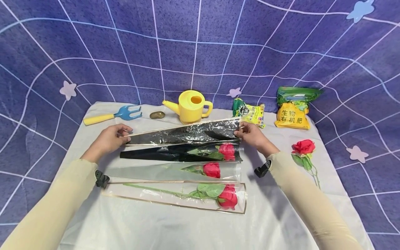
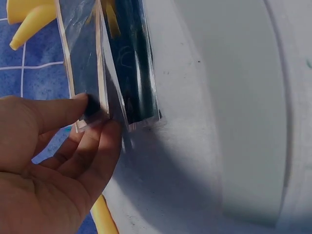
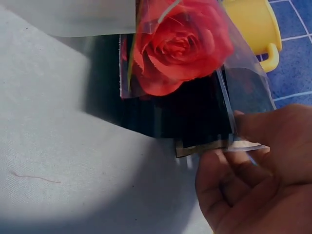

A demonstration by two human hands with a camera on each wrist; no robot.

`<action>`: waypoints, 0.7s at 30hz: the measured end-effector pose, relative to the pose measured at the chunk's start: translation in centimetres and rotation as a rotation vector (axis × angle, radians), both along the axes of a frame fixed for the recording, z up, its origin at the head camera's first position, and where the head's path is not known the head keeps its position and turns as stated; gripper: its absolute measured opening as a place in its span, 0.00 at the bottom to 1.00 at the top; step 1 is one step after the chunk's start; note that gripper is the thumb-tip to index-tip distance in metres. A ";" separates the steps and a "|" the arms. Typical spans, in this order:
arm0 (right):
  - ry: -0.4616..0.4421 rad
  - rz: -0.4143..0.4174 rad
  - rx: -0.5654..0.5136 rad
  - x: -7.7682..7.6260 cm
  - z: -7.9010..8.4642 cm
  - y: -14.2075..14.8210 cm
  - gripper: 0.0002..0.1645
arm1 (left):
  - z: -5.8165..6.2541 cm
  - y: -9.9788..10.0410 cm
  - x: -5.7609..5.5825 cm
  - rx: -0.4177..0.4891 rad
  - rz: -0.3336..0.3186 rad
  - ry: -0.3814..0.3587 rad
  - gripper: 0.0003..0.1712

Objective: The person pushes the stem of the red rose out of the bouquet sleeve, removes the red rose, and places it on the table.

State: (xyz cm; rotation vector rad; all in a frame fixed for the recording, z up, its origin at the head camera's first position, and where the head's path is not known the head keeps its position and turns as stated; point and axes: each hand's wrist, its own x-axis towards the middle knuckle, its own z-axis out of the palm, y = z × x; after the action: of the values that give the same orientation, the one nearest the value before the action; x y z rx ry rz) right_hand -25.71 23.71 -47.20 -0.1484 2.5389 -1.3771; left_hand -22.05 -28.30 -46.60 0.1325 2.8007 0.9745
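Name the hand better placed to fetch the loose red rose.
Likely the right hand: that rose lies nearer it than the left hand. Both hold the black, gold-edged plastic sleeve.

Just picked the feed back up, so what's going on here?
A person's left hand pinches the narrow end of a gold-edged dark wrapper, the right hand its wide end. Nearer the person lie a black wrapper, a gray wrapper and a clear wrapper, each with a red rose inside; none shows in the held one. A loose rose lies at the right.
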 end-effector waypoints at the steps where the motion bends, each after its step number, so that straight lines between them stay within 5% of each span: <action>1: -0.001 0.003 0.003 0.0 -0.1 0.0 0.12 | -0.1 0.0 0.0 -0.001 0.001 0.003 0.15; 12: -0.005 0.011 0.065 0.1 0.2 -0.7 0.07 | 0.2 0.3 -0.1 0.024 0.098 0.124 0.08; 21: 0.014 0.025 0.252 0.2 -0.3 -0.7 0.08 | -0.3 0.4 -0.2 -0.020 0.062 0.112 0.08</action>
State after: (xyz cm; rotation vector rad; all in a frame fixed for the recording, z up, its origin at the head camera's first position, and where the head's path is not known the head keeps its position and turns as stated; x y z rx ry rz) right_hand -25.50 23.02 -47.49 -0.1428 2.6846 -1.0382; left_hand -22.23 -27.94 -46.85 0.1008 2.9322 0.9819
